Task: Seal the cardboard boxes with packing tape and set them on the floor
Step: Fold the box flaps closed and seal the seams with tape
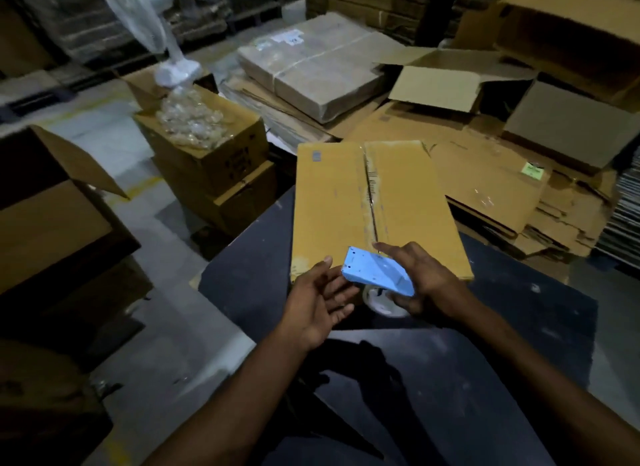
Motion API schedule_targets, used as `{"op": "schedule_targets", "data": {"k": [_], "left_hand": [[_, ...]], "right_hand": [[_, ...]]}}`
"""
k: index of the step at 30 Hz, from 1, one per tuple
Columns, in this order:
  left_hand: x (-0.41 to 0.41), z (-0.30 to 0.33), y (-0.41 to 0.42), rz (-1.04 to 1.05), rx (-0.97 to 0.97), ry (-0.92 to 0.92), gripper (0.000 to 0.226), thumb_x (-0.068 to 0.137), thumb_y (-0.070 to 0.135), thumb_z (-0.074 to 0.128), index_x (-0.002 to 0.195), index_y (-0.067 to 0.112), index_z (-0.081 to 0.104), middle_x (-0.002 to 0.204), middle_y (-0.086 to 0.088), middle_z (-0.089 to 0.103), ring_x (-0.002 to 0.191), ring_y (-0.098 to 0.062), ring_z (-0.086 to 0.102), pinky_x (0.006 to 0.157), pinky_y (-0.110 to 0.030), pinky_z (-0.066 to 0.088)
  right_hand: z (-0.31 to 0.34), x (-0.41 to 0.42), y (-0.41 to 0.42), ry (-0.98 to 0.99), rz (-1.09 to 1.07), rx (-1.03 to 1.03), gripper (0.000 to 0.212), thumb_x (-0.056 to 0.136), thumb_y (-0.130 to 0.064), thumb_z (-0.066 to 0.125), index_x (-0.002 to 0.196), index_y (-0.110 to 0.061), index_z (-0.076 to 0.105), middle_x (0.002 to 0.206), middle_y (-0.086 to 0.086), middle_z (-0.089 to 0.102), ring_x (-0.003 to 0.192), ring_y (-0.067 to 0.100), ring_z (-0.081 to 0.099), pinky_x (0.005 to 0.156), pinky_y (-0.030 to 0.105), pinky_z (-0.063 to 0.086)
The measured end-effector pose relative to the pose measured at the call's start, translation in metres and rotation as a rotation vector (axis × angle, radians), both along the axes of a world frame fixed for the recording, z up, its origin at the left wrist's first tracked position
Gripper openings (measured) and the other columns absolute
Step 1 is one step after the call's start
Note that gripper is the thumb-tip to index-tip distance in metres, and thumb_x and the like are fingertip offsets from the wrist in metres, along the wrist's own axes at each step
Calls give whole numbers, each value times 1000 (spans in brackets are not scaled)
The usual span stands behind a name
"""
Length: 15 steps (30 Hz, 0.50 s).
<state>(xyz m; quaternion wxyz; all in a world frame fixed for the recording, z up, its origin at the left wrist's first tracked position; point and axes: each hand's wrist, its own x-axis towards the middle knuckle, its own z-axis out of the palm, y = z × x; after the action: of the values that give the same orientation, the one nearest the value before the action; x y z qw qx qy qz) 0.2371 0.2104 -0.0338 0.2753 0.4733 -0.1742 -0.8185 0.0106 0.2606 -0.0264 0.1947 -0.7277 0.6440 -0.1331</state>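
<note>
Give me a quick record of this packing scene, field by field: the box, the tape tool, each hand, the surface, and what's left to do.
box: cardboard box lying flat on the dark table, flaps closed, centre seam visible
tape tool: blue tape dispenser at the box's near edge
right hand: holds the dispenser
left hand: open, palm up, beside the dispenser
remaining: whether the seam is taped cannot be told; box not yet on the floor

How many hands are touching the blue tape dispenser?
1. The right hand grips the blue tape dispenser at the box's near edge; the left hand hovers open beside it.
</note>
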Motion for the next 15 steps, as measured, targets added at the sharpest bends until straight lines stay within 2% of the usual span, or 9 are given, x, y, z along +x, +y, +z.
{"op": "schedule_targets", "data": {"k": [3,5,8,10,11,13,15], "left_hand": [[7,-4,-9,163,2,-42,39,83,49,76,106,18,73,96,1,76,77,-14,69,62,-27,51],[12,-10,-14,248,6,-83,42,88,53,72,108,16,73,91,0,74,68,-11,64,55,-24,49],[27,-15,-22,343,59,-47,60,84,72,64,101,16,75,80,3,69,63,-9,59,57,-24,51],[38,-19,-26,340,85,-25,61,84,75,64,90,15,75,75,2,68,66,-11,61,59,-25,50],[42,-21,-27,320,94,-23,54,87,68,68,88,15,76,75,2,69,66,-12,62,59,-26,50],[47,-24,-26,301,134,-15,29,95,42,71,93,14,76,73,1,72,60,-9,63,54,-23,51],[49,-29,-26,322,173,-10,10,98,16,65,96,11,73,69,-1,73,51,-7,62,48,-20,50]], "right_hand": [[14,23,-27,4,45,58,97,84,-39,75,153,-60,9,117,-10,34,107,23,52,83,45,53],[20,40,-39,29,91,91,91,88,-39,72,155,-55,13,120,-7,34,109,25,53,85,45,52],[22,55,-47,54,182,55,81,91,-38,71,153,-57,23,124,-9,32,98,24,58,79,44,54],[21,59,-51,81,231,33,82,90,-38,72,152,-58,23,124,-11,30,91,24,57,73,45,54],[22,61,-54,101,247,29,83,90,-38,72,153,-58,22,125,-10,30,90,24,57,72,46,54],[26,63,-58,123,267,36,83,91,-40,72,155,-55,21,127,-9,30,92,24,56,71,46,54],[30,64,-59,132,288,53,83,91,-41,72,156,-53,21,129,-8,31,94,24,55,71,45,54]]}}
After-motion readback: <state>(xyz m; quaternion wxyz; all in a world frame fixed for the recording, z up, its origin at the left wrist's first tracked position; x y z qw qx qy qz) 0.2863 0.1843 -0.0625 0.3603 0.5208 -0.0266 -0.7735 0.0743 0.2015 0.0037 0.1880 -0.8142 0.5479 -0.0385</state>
